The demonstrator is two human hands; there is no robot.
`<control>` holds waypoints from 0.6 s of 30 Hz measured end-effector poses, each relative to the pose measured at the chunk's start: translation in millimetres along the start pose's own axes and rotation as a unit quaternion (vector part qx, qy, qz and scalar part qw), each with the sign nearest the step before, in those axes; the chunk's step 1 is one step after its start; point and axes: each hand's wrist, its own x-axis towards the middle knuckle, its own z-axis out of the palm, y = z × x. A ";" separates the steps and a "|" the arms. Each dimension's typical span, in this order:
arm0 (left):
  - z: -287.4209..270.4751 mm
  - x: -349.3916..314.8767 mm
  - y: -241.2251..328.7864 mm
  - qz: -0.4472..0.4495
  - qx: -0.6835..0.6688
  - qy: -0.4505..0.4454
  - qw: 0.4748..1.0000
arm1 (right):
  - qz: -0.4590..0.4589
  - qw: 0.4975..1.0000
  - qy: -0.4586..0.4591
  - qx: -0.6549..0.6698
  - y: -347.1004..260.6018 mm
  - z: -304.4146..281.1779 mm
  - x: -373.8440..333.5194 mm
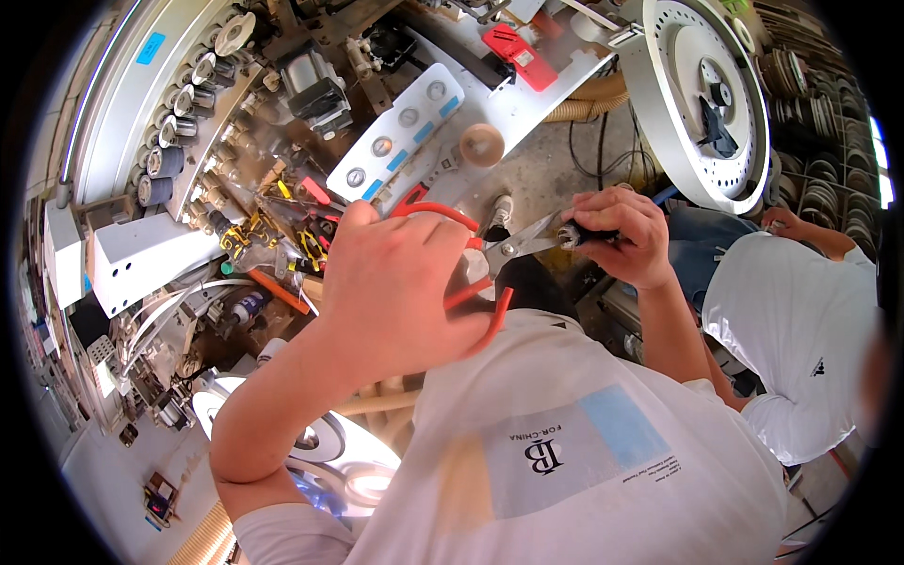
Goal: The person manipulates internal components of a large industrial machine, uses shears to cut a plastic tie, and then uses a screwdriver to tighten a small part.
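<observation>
The wearer's white T-shirt [584,414], with a printed panel, fills the near foreground. The left arm bends sharply at the elbow, and its forearm [292,386] slants up toward the middle, bringing the left hand [391,287] in with its back turned to the camera. That hand is clamped on the scissors [508,250], whose red handles curve out past the knuckles and below the thumb side; most of the fingers are hidden behind the hand. The scissors lie in front of the body, blades pointing right and slightly upward, a little parted.

The right forearm rises steeply, its wrist bent so that the right hand [633,231] faces inward. Fingers and thumb close together on a dark cylinder [595,234] with a paler end turned toward the blades. The blade tips are right at that end; whether they touch it cannot be told.

Below and beyond the hands, a shoe [501,215] stands on the floor [537,165]. Left of it are jumbled hand tools [282,235], then a white panel [395,132] with a row of round fittings. Farther off, a red tool [520,56] lies on a white counter [556,94], near a large perforated white wheel [673,104]. At the right edge, another person [786,330] in a white top stands near stacked discs [829,179].
</observation>
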 end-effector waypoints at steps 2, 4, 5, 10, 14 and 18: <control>1.8 -0.9 0.4 -0.011 -0.008 -0.004 1.000 | -0.015 1.000 0.002 -0.020 1.8 -0.4 1.8; 5.2 -2.5 1.0 -0.017 -0.025 -0.002 1.000 | -0.034 0.999 0.007 -0.032 4.3 0.9 4.1; 7.4 -3.2 0.8 -0.020 -0.034 -0.001 0.999 | -0.038 0.998 0.017 -0.050 3.4 1.9 5.9; 17.8 -5.8 3.2 -0.051 -0.090 0.015 0.995 | -0.042 0.988 0.072 -0.133 -0.4 7.9 11.2; 19.7 -4.4 3.3 -0.142 -0.221 -0.083 0.961 | -0.077 0.976 0.113 -0.168 -1.7 10.3 20.5; 28.3 -7.8 -2.3 -0.179 -0.366 -0.112 0.906 | -0.066 0.978 0.121 -0.159 0.0 15.3 22.7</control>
